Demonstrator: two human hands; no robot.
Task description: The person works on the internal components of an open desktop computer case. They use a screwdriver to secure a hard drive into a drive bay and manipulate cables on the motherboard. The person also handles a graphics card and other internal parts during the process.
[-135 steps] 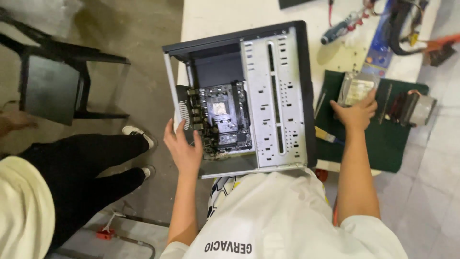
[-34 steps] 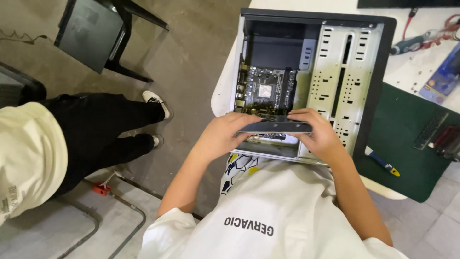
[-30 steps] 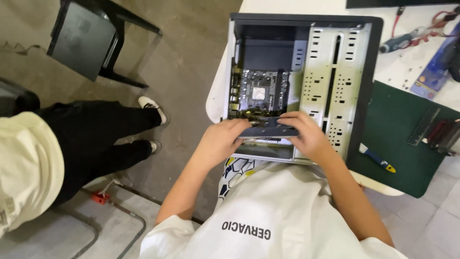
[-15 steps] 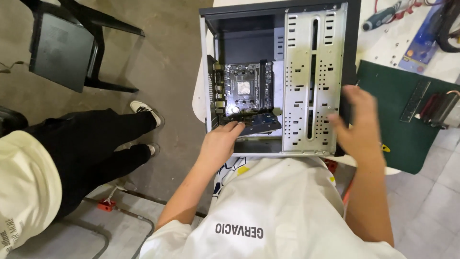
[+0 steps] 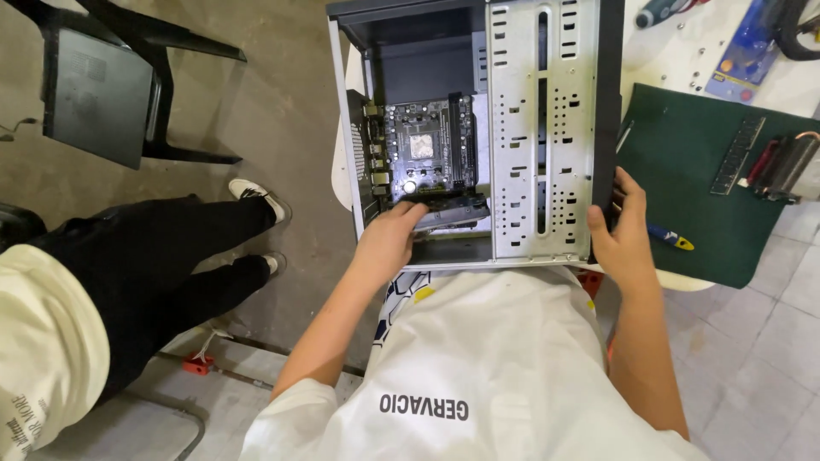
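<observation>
An open computer case (image 5: 547, 128) lies on a white table, its grey drive cage facing up and a motherboard (image 5: 423, 154) inside. My left hand (image 5: 389, 243) reaches into the case and holds a dark graphics card (image 5: 457, 209) against the lower edge of the motherboard. My right hand (image 5: 623, 235) grips the black right side of the case, thumb on the front edge.
A green mat (image 5: 700, 179) lies right of the case with a RAM stick (image 5: 739, 155), a cooler (image 5: 786, 166) and a blue-yellow screwdriver (image 5: 670, 236). Another person in black trousers (image 5: 171, 256) stands at left, by a black chair (image 5: 102, 94).
Both hands held the card at the case's lower edge a second ago. Now my right hand has let go and moved to the case's right side; my left hand keeps the card inside.
</observation>
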